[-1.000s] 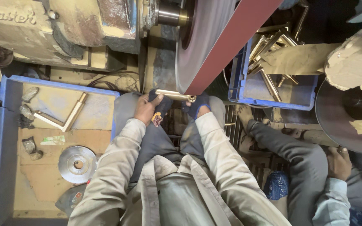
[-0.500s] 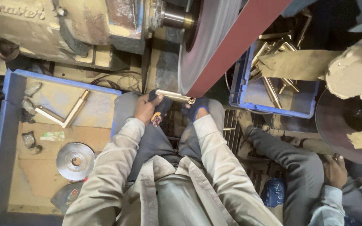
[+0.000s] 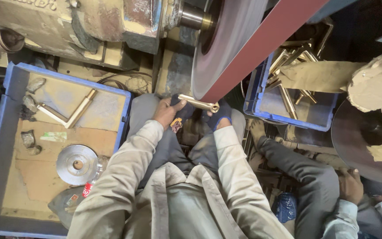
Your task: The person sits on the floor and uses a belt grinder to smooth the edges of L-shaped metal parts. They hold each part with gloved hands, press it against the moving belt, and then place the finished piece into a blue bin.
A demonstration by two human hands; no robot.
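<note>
A short brass pipe fitting [image 3: 197, 103] is held level against the lower edge of a red-brown sanding belt [image 3: 261, 46] that runs over a large grey wheel [image 3: 226, 40]. My left hand [image 3: 168, 111], partly in a dark fingerless glove, grips the fitting's left end. My right hand [image 3: 217, 117], in a dark blue glove, holds its right end under the belt. Both sleeves are beige.
A blue crate [image 3: 5, 132] at left holds an L-shaped brass pipe [image 3: 69, 114], a metal disc [image 3: 76, 164] and scraps. Another blue crate [image 3: 288, 113] at right holds several brass pipes [image 3: 290, 66]. A motor housing [image 3: 80, 22] sits top left. Another person [image 3: 328, 194] sits at lower right.
The view has shifted slightly. Both hands stay on the brass fitting at the belt, in nearly the same place.
</note>
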